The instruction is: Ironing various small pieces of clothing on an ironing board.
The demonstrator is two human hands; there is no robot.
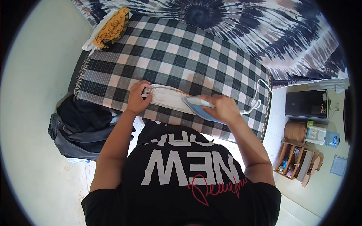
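Observation:
A narrow folded white cloth garment [169, 99] lies on a checked cloth [175, 60] that covers the flat surface before me. My left hand [139, 96] grips the garment's gathered left end between thumb and fingers. At its other end, my right hand [223, 108] is closed around the handle of a blue and white electric iron [202, 108]. The iron's pointed tip faces left and overlaps the garment's right end; its soleplate is out of sight. From the iron's rear a white power cord [256, 104] curls over the checked cloth toward its right edge.
Folded white and mustard patterned cloths [113, 28] sit at the far left corner. Dark clothes [82, 127] are heaped low at the left, near the wall. Behind hangs a tie-dye curtain [240, 25]. A small black refrigerator [306, 103] and a wooden shelf [294, 161] stand at the right.

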